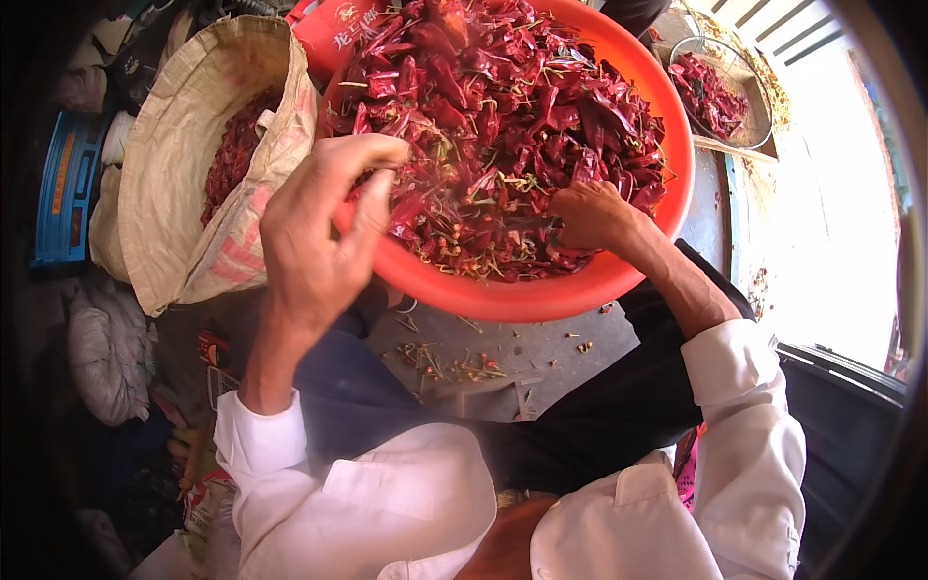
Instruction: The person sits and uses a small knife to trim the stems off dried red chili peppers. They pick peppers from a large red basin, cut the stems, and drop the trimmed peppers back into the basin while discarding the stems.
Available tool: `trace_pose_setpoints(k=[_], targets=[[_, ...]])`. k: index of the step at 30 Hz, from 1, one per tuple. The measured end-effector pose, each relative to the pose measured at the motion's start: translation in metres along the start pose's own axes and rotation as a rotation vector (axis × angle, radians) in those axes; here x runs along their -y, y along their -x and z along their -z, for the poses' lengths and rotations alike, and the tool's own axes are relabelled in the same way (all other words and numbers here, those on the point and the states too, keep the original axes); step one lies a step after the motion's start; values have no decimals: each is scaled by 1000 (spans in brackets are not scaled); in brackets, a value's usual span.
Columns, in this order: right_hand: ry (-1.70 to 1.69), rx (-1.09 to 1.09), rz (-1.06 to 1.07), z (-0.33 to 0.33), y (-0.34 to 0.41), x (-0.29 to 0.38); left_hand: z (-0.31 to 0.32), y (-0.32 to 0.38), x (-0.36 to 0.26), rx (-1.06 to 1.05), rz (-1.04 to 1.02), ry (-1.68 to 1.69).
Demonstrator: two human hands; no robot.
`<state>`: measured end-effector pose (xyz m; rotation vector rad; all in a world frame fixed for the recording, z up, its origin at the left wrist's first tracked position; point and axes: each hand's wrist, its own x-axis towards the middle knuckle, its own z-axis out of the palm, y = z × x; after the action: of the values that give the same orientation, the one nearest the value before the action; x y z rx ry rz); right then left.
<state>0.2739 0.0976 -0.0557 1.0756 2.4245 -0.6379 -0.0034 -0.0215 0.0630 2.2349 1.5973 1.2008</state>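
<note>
A wide red plastic basin [507, 301] holds a heap of dried red chilli peppers [464, 94], with pale stems and loose seeds among them. Over the basin's left rim, my left hand [319, 217] is raised, slightly blurred. Its thumb and forefinger are bent towards each other with a small gap, and nothing shows between them. My right hand [594, 217] reaches into the peppers at the right of the heap, knuckles up. Its fingertips are hidden, so whether it grips something cannot be told; a bit of green shows beneath it.
Left of the basin stands an open woven sack [167, 167] with red peppers [243, 152] inside. A blue plastic case [65, 188] is farther left. Stem scraps [435, 362] litter the floor between my knees. A wooden tray [757, 109] with peppers lies at upper right.
</note>
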Motion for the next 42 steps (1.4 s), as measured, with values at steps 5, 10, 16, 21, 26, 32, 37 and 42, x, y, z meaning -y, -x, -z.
trace_pose_setpoints(k=[5,10,16,21,26,32,37,42], targets=[[-5,-88,87,-17,-13,-7,11,-18,-75,5,-343,101],[17,14,55,-16,-21,-11,49,-27,-139,123,-463,104],[-125,24,116,2,-9,-8,85,-34,-149,203,-453,69],[-301,68,121,21,3,-9,41,-10,-77,78,-58,80],[-465,-151,260,32,13,1,-41,19,5,151,449,288],[-650,-407,348,40,26,18,-72,14,26,268,625,428],[-560,-456,282,40,32,28,-82,11,30,281,665,667],[-692,-364,214,42,34,29,-80,13,37,234,669,651]])
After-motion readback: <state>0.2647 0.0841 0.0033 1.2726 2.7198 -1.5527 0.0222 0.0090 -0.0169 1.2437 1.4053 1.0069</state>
